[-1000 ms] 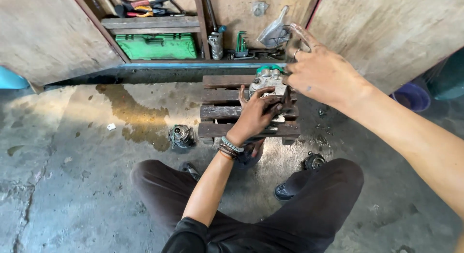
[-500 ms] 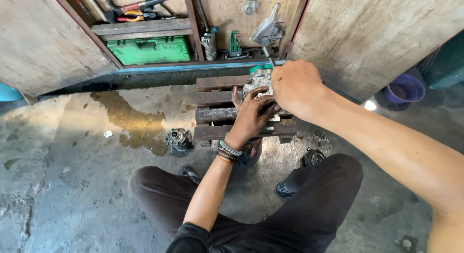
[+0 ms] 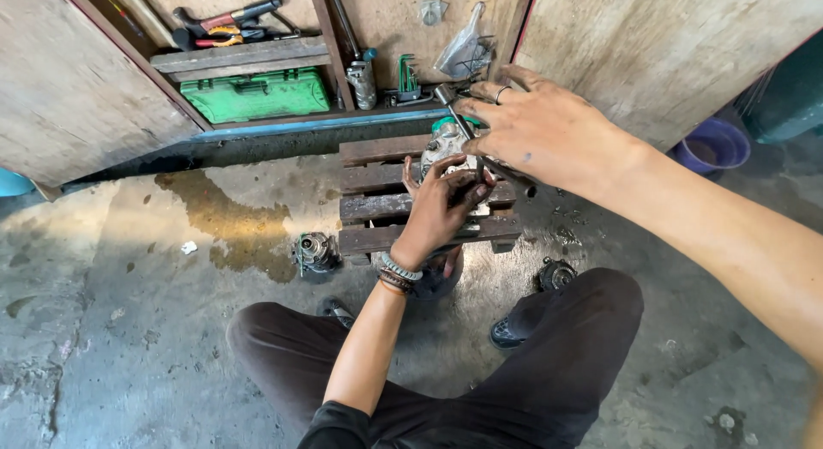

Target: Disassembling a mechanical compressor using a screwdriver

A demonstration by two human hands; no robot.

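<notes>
The small metal engine part [image 3: 446, 144] sits on the wooden slat pallet [image 3: 377, 204] in front of the crouching person, pinned from the near side by the left hand [image 3: 441, 210], fingers curled over it. The right hand [image 3: 549, 136] grips a long metal socket wrench [image 3: 467, 127] angled down onto the part's top. To my eye a fastener is being worked; turning it calls for firm bracing.

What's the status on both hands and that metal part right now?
Left hand gripping metal part on wooden pallet. Right hand holds socket wrench over it. Nothing blocking.
</notes>
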